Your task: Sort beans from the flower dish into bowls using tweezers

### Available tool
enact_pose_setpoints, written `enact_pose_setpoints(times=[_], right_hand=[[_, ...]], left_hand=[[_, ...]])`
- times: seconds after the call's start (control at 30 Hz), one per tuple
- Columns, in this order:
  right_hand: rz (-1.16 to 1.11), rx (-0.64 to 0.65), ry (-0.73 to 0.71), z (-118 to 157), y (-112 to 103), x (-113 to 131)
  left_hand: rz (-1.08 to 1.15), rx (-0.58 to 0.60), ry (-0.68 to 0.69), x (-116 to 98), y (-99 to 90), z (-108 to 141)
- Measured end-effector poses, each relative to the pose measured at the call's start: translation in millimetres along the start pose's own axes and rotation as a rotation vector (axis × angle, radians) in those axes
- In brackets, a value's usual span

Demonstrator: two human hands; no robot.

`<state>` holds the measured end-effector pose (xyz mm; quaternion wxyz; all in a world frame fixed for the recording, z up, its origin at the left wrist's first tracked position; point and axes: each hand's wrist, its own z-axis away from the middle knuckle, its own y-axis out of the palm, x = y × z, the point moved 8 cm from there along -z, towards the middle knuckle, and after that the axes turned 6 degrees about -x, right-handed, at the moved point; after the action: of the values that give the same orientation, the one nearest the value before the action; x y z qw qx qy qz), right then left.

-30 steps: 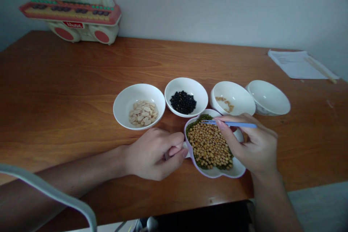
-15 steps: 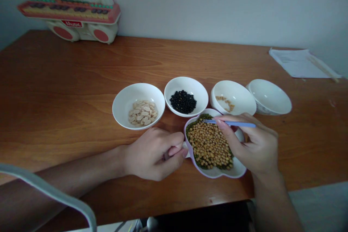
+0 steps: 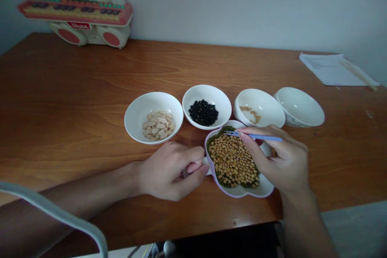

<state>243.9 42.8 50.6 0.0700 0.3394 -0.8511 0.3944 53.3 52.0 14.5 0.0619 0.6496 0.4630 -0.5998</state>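
Blue tweezers [image 3: 266, 138] are gripped firmly between thumb and fingers of the right hand [image 3: 282, 157], tips held above yellow soybeans and green mung beans [image 3: 231, 161]. Lilac-rimmed flower-shaped dish [image 3: 242, 194] is pinched at its tab by the closed left hand [image 3: 171, 171]. White bowl [image 3: 205, 92] of black beans sits just beyond.

- Home room, most likely, not a lab or shop
- Wooden table [image 3: 60, 88] against plain painted wall [image 3: 226, 4]
- Toy music keyboard [image 3: 75, 13] at table's back corner
- Small white kitchen bowls [image 3: 133, 119] of beans and nuts
- Loose paper sheet [image 3: 320, 70] at far edge
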Motion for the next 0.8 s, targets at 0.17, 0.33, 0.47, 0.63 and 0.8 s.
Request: enact_pose_setpoints(times=[0.17,0.33,0.47,0.63,0.8], right_hand=[[0.006,0.013,-0.006,0.3,1.1,0.1],[0.010,0.006,0.003,1.2,1.1,-0.9],[0.008,0.015,0.006,0.8,1.4,-0.6],[0.007,0.010,-0.005,0.8,0.5,0.8],[0.010,0.008,0.006,1.6,-0.3,0.0]], left_hand=[[0.008,0.005,-0.007,0.3,0.0,1.2],[0.011,0.003,0.001,0.0,0.8,1.7],[0.010,-0.002,0.009,-0.8,0.8,1.2],[0.006,-0.003,0.003,-0.2,0.4,1.0],[0.002,-0.004,0.011,-0.3,0.2,0.6]])
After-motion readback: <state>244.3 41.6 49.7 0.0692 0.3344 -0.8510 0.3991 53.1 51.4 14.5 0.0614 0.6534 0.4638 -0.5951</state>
